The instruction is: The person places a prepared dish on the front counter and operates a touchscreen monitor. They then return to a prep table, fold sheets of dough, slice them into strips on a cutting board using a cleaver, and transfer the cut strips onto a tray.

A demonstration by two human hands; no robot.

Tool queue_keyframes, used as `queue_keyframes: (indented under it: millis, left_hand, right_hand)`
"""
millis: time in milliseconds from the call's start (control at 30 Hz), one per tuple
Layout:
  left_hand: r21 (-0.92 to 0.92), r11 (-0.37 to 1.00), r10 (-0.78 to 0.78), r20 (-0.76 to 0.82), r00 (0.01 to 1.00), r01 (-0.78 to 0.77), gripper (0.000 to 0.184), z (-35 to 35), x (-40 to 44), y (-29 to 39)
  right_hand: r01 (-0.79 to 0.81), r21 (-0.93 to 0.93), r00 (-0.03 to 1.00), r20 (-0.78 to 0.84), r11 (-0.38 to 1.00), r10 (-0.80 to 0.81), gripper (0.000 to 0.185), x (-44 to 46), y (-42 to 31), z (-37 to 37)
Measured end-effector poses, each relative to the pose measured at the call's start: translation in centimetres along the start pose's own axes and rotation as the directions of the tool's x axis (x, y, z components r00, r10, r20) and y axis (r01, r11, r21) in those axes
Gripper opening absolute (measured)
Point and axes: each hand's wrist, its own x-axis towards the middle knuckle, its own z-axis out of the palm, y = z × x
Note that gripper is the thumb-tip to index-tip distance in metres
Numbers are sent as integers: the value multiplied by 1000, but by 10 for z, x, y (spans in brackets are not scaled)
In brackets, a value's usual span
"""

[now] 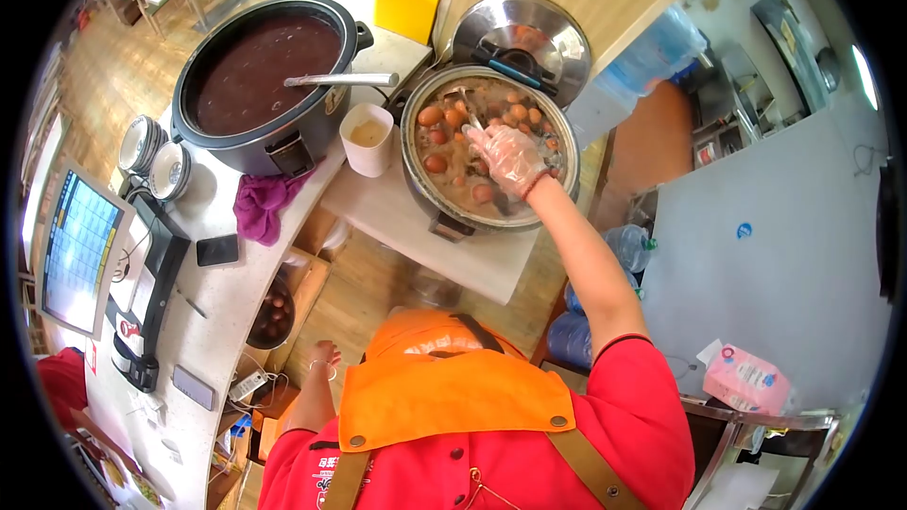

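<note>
My right hand (511, 161), in a clear plastic glove, is closed around the handle of a metal spoon (470, 110) over a round cooker pot (413, 168). The spoon's lower end reaches into brown broth among several brown eggs (431, 116); part of it is hidden. Down by my left side, my left hand (327, 355) is bare and holds nothing, its fingers loosely apart. Behind the pot leans its metal lid (522, 24) with a dark handle.
On the left counter (248, 269) stand a large black cooker (312, 127) of dark red liquid with a ladle (342, 80), a white cup (367, 156), a purple cloth (260, 208), stacked bowls (170, 172) and a screen (83, 246). Below is a bowl of eggs (272, 316); water bottles (625, 247) stand right.
</note>
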Motion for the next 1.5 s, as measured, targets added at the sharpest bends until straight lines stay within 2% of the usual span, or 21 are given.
queue_keyframes:
  millis: [100, 200, 233, 333, 467, 500, 600, 633, 733, 767, 867, 967, 1067, 1167, 1267, 1300, 1367, 1433, 1500]
  left_hand:
    - [39, 999, -1, 37, 999, -1, 20, 11, 13, 4]
    - [46, 999, 8, 51, 999, -10, 31, 22, 16, 10]
    - [43, 999, 21, 28, 999, -22, 31, 31, 3, 16]
    - [83, 995, 54, 18, 998, -55, 32, 47, -2, 26]
    - [115, 989, 95, 34, 995, -98, 31, 55, 3, 29]
    - [132, 986, 101, 26, 995, -104, 31, 58, 1, 31]
    - [173, 980, 99, 15, 995, -100, 31, 63, -6, 37]
    - [181, 980, 83, 19, 996, -85, 32, 63, -6, 39]
    - [191, 980, 56, 28, 998, -60, 32, 69, -5, 39]
    - [193, 980, 50, 30, 998, -55, 32, 71, -3, 38]
    - [167, 985, 44, 49, 998, -51, 33, 74, -4, 37]
    - [173, 983, 48, 65, 997, -58, 33, 71, 1, 36]
    - [184, 980, 52, 97, 994, -70, 33, 70, 1, 38]
    - [63, 997, 33, 104, 994, -40, 31, 74, 6, 40]
    - [174, 980, 86, 85, 993, -100, 27, 88, -8, 46]
    - [-26, 999, -16, 169, 986, 21, 27, 87, -4, 49]
    - [-374, 876, -155, 381, 912, 305, 27, 82, 11, 53]
    - [-159, 982, -60, 230, 971, 99, 29, 91, 2, 57]
    - [49, 998, 35, 143, 989, -42, 31, 98, -10, 63]
  right_hand:
    - [85, -91, 987, 142, 992, -72, 31, -12, 1, -10]
    - [299, -198, 954, 84, 934, -288, 27, -23, 8, -6]
    - [360, -157, 930, -22, 920, -368, 24, -25, 7, -14]
    - [341, -72, 940, 43, 937, -339, 23, -43, 8, -21]
    - [313, -144, 950, 45, 939, -310, 25, -72, 14, -31]
    - [249, -182, 960, 174, 951, -218, 32, -83, 15, -33]
    - [248, -223, 968, 89, 943, -234, 37, -106, 21, -47]
    - [212, -206, 970, 164, 955, -180, 41, -109, 19, -61]
    - [152, -163, 984, 119, 975, -133, 40, -126, 25, -77]
    - [156, -90, 987, 54, 984, -151, 39, -132, 23, -93]
    - [-58, 12, 997, 60, 998, 57, 43, -159, 11, -119]
    - [-127, 199, 992, -2, 972, 130, 39, -186, -3, -125]
    - [-143, 214, 990, 22, 966, 142, 36, -203, -18, -112]
    - [-138, 247, 990, 12, 959, 139, 43, -204, -21, -87]
    - [-103, 267, 994, -8, 958, 109, 48, -200, -14, -62]
    - [-86, 278, 995, -19, 957, 95, 50, -198, -10, -56]
    - [-87, 279, 995, -20, 956, 96, 50, -194, -7, -49]
    - [-48, 239, 997, -53, 970, 63, 51, -185, -4, -46]
    - [25, 156, 993, -117, 987, -7, 51, -171, -2, -41]
